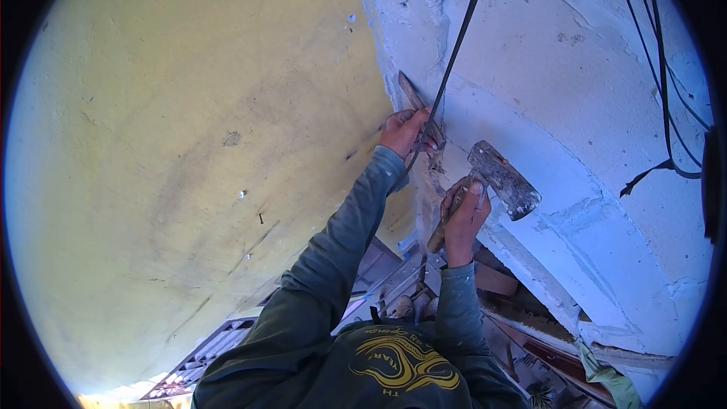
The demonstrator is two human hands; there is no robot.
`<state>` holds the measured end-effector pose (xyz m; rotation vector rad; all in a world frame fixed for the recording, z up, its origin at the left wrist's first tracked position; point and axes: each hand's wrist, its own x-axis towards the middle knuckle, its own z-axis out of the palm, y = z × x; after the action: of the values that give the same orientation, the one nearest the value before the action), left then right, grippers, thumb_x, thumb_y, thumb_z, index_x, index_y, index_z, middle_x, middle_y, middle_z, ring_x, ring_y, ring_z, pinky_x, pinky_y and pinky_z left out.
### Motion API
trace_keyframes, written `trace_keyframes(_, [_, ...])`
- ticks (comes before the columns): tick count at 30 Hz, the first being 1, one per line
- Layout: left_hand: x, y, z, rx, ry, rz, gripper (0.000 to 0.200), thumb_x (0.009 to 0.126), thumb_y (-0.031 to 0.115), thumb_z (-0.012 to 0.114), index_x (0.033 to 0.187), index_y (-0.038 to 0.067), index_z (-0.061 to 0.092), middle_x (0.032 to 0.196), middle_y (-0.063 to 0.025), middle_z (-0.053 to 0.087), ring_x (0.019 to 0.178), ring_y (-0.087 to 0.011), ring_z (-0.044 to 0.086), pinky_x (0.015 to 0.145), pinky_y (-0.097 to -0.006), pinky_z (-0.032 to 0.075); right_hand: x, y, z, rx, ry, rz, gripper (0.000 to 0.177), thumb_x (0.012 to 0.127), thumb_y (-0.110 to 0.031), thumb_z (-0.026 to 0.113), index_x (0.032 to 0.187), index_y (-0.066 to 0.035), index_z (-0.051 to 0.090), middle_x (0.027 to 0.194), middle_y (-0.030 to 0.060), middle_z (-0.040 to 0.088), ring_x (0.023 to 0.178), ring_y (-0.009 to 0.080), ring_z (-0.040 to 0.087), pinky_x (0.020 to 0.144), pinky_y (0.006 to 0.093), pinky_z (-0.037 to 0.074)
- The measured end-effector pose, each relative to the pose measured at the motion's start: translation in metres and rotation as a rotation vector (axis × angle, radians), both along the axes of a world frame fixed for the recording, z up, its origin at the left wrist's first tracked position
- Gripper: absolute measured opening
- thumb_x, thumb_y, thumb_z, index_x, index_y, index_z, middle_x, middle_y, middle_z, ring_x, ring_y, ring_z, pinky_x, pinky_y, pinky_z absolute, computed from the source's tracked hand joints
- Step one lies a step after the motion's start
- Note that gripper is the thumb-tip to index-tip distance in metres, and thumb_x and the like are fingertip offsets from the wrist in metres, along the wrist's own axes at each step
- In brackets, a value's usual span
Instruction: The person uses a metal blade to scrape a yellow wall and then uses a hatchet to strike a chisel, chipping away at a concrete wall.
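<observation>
Where the yellow wall [189, 144] meets the white plastered wall [575, 83], the head view shows the left hand [409, 132], fingers clenched round a chisel [413, 95] set against the corner beside a black cable [454, 53]. Just below, the right hand [463, 216] grips the wooden handle of a hammer [503, 180], its head apart from the chisel. Yellow print on the dark green shirt [326, 363] reads partly "YEAR"; the rest is illegible.

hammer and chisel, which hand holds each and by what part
Right hand grips the hammer by its wooden handle; left hand wraps the chisel around its lower shaft.
</observation>
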<state>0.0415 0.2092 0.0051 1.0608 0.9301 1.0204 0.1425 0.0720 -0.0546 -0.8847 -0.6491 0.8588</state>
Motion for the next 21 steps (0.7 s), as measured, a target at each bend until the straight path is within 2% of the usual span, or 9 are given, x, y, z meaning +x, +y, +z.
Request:
trace_keyframes(7, [-0.001,0.008,-0.007,0.017,0.031,0.002,0.033,0.084,0.034,0.069,0.081,0.004,0.057,0.068,-0.0079,0.059,0.055,-0.0192,0.062,0.052,-0.0310,0.053,-0.005,-0.004,-0.005,0.021,0.036,0.011,0.040,0.097,-0.043,0.046,0.088,-0.004,0.049,0.067,0.0024,0.050,0.050,0.0079,0.045,0.044,0.0223,0.034])
trace_keyframes(10, [-0.002,0.006,-0.006,0.040,0.039,0.003,0.034,0.085,0.035,0.068,0.078,0.004,0.056,0.067,-0.0087,0.060,0.055,-0.0188,0.062,0.051,-0.0299,0.053,-0.011,-0.008,-0.007,0.049,0.058,-0.023,0.044,0.096,-0.047,0.047,0.087,-0.004,0.049,0.066,0.0030,0.050,0.050,0.0086,0.045,0.044,0.0227,0.034])
trace_keyframes(13, [0.005,0.008,-0.004,0.034,0.014,-0.030,0.034,0.085,0.035,0.067,0.078,0.004,0.057,0.066,-0.0092,0.061,0.054,-0.0185,0.062,0.051,-0.0295,0.052,-0.018,-0.006,-0.011,0.152,0.056,-0.041,0.049,0.094,-0.052,0.047,0.085,-0.003,0.050,0.067,0.0041,0.050,0.051,0.0098,0.047,0.044,0.0231,0.035])
trace_keyframes(15, [0.008,0.009,-0.004,0.029,-0.037,-0.001,0.034,0.085,0.035,0.067,0.078,0.004,0.057,0.065,-0.0103,0.061,0.054,-0.0187,0.062,0.050,-0.0290,0.052,-0.028,0.000,-0.014,0.322,0.119,-0.137,0.056,0.094,-0.056,0.043,0.082,-0.002,0.046,0.062,0.0052,0.047,0.048,0.0135,0.048,0.042,0.0254,0.035])
trace_keyframes(18, [0.010,0.009,-0.002,0.006,-0.050,0.042,0.035,0.085,0.036,0.067,0.077,0.003,0.057,0.066,-0.0116,0.062,0.054,-0.0188,0.062,0.049,-0.0282,0.052,-0.043,0.021,-0.020,0.380,0.215,-0.221,0.053,0.095,-0.054,0.044,0.082,-0.003,0.046,0.062,0.0039,0.048,0.047,0.0121,0.047,0.042,0.0251,0.035])
trace_keyframes(19, [0.010,0.009,-0.003,0.005,-0.041,0.040,0.035,0.085,0.036,0.067,0.077,0.003,0.057,0.066,-0.0116,0.062,0.054,-0.0188,0.062,0.049,-0.0282,0.052,-0.049,0.040,-0.040,0.378,0.223,-0.224,0.053,0.095,-0.054,0.044,0.082,-0.003,0.046,0.062,0.0039,0.048,0.047,0.0121,0.047,0.042,0.0251,0.035])
trace_keyframes(21, [0.013,0.009,-0.004,0.030,-0.068,0.077,0.036,0.085,0.037,0.067,0.077,0.003,0.058,0.067,-0.0130,0.063,0.054,-0.0191,0.063,0.050,-0.0276,0.052,-0.058,0.080,-0.086,0.029,-0.034,-0.232,0.046,0.097,-0.049,0.044,0.082,-0.005,0.047,0.060,0.0021,0.048,0.045,0.0106,0.046,0.041,0.0245,0.035])
